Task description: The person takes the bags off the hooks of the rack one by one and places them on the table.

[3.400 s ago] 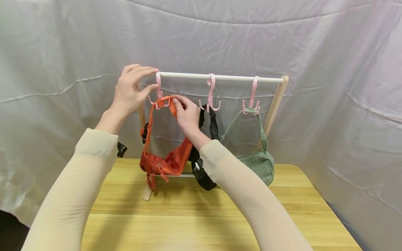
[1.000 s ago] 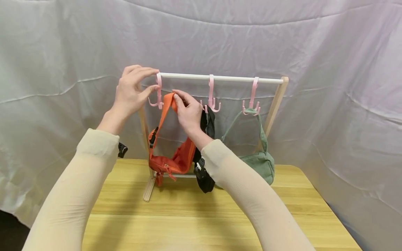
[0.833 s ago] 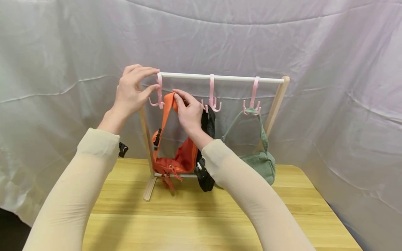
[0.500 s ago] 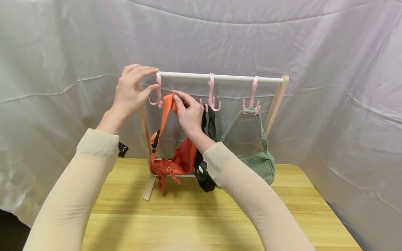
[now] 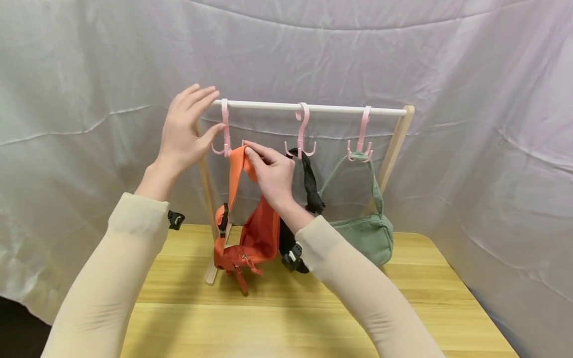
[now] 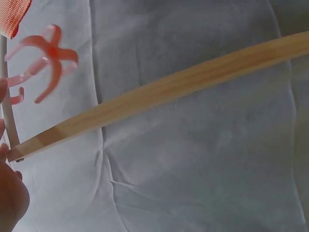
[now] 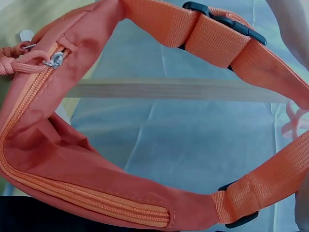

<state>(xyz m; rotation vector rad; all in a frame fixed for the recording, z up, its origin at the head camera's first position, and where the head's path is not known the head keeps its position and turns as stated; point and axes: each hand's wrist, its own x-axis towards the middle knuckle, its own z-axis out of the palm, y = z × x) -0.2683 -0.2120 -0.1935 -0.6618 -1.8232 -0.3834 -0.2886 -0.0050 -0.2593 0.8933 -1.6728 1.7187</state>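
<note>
My right hand (image 5: 275, 176) pinches the top of the orange strap (image 5: 236, 171) of a red waist bag (image 5: 261, 231). The bag dangles from that strap in front of the rack, its zips and black buckles showing in the right wrist view. The strap top lies just below and right of the left pink hook (image 5: 226, 124), in front of its right prongs. My left hand (image 5: 181, 129) is beside this hook with its fingers spread and straight, the thumb tip right at the stem. In the left wrist view the hook's prongs (image 6: 53, 50) carry nothing.
A white rail (image 5: 268, 105) on wooden legs (image 5: 394, 141) holds the hooks. A black bag (image 5: 311, 186) hangs from the middle hook (image 5: 301, 132), partly behind my right forearm. On the right hook (image 5: 361, 132) hangs a green bag (image 5: 369, 238). The rack stands on a wooden table (image 5: 233, 323) before a grey curtain (image 5: 277, 54).
The strap has come off the left hook's prongs, and my right hand has since brought the bag lower and nearer. My left fingers have let go of the hook and straightened.
</note>
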